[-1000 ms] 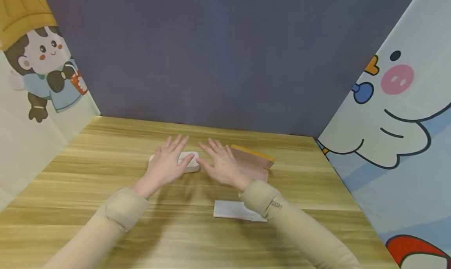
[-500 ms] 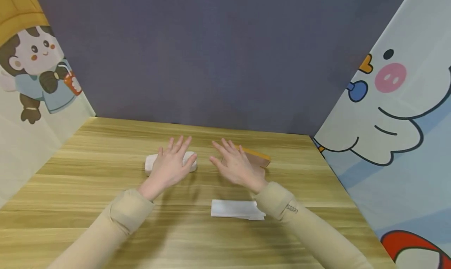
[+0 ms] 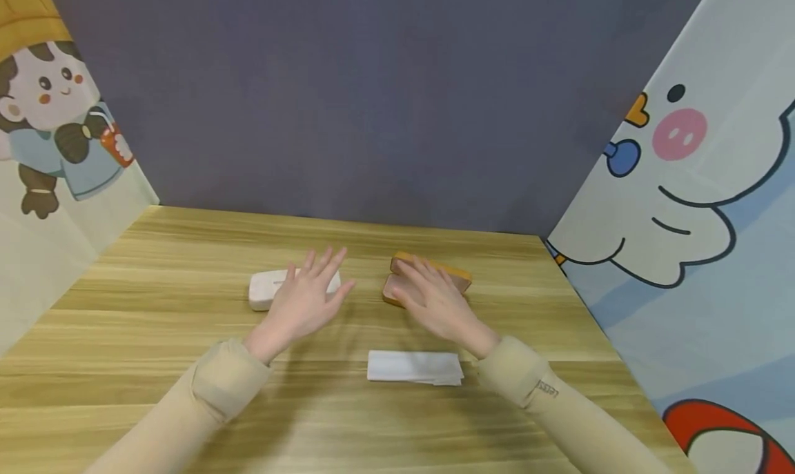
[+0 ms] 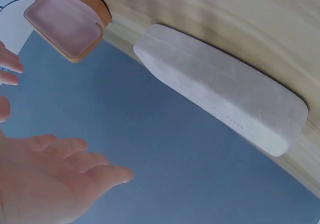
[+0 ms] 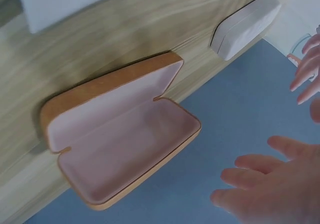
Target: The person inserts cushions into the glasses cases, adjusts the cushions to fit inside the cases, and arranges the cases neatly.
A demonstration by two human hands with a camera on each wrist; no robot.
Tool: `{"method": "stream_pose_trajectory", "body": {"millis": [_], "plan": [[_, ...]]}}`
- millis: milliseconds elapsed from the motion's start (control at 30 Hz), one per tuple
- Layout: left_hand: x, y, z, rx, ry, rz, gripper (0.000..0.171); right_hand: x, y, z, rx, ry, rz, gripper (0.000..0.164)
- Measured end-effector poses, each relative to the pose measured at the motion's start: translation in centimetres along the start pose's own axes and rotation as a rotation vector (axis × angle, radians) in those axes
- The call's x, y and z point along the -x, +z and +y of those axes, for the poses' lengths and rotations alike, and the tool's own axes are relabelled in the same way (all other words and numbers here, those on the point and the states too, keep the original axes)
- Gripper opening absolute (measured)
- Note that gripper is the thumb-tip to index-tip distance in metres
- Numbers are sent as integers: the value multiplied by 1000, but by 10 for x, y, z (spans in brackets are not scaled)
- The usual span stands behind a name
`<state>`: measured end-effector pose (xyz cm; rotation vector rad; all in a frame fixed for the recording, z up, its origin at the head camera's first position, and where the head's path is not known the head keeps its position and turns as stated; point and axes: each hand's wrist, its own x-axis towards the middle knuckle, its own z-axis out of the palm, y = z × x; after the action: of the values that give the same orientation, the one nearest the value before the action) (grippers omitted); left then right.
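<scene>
A white glasses case (image 3: 263,289), closed, lies on the table partly behind my left hand (image 3: 304,301). That hand hovers with its fingers spread, and the left wrist view shows a gap between it and the white case (image 4: 220,89). To the right stands an orange-brown glasses case (image 3: 459,279), its lid up and its pinkish lining showing; nothing lies inside it in the right wrist view (image 5: 135,144). My right hand (image 3: 437,308) is held in front of this case with straight fingers, apart from it and holding nothing. A folded white cloth (image 3: 413,367) lies nearer to me.
The wood-grain table (image 3: 155,322) ends at a dark blue-grey panel (image 3: 348,101) at the back. Printed cartoon panels stand at the left (image 3: 81,239) and right (image 3: 702,246).
My right hand has moved right, in front of the open brown case, and the folded cloth shows fully. My left hand has shifted slightly right, uncovering more of the white case.
</scene>
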<state>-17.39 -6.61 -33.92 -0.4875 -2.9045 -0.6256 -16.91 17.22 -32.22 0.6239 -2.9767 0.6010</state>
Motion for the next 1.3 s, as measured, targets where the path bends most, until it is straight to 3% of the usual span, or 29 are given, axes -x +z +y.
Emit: {"method": "stream_pose_trajectory", "body": {"millis": [767,1033,1300], "plan": [[14,17,7,47,121,-98,65,55,0,46,1,-14,14,54],[18,24,10,100,188,-180,64,63,5,53,5,7,-2,50],[22,34,12,90,177,-206,63,71,11,61,22,37,-20,49]]}}
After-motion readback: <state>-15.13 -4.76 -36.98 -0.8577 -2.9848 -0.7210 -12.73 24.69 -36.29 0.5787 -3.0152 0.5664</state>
